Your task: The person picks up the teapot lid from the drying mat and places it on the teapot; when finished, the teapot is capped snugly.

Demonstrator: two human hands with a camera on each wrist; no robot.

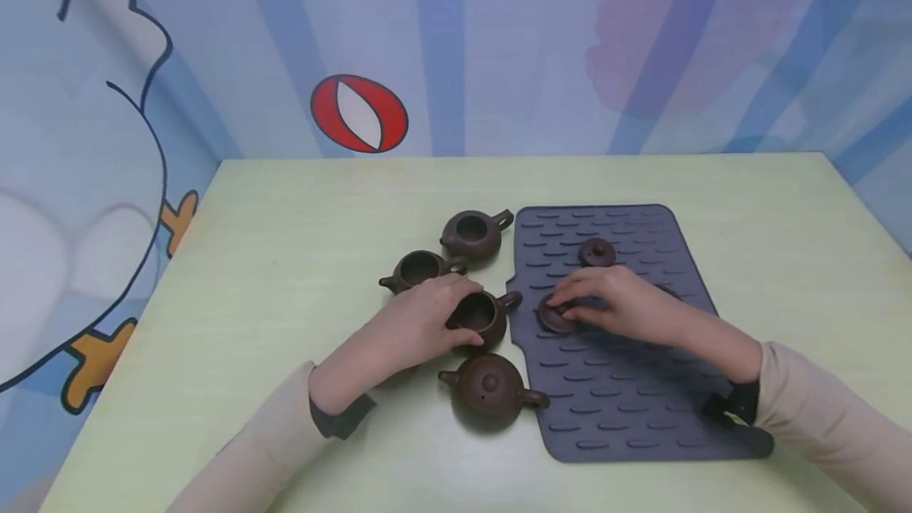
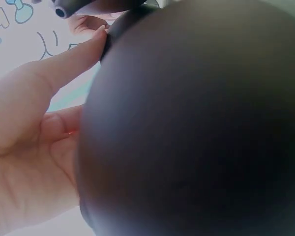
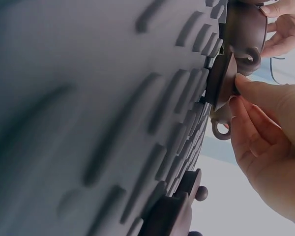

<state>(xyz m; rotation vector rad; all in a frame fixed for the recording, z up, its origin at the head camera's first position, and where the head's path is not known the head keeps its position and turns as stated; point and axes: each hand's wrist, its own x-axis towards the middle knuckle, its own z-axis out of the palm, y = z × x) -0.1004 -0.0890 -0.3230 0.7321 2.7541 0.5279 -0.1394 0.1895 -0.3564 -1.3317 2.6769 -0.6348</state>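
My left hand (image 1: 420, 323) grips a lidless dark brown clay teapot (image 1: 492, 337) from its left side, thumb at the near rim and fingers at the far side. My right hand (image 1: 623, 303) pinches the knob of a round brown lid (image 3: 222, 81) at the left part of the grey ridged mat (image 1: 606, 370). Another lid (image 1: 597, 252) lies farther back on the mat. A third lid (image 1: 668, 291) is mostly hidden behind the right hand. In the left wrist view, a large dark teapot body (image 2: 196, 118) blocks most of the gripped teapot.
Two more lidless teapots, one at the back (image 1: 473, 237) and one at the left (image 1: 416, 269), stand beside the gripped one. Nearer stands a teapot with its lid on (image 1: 490, 393), its handle over the mat edge. A patterned wall (image 1: 499, 54) rises behind the table (image 1: 285, 260).
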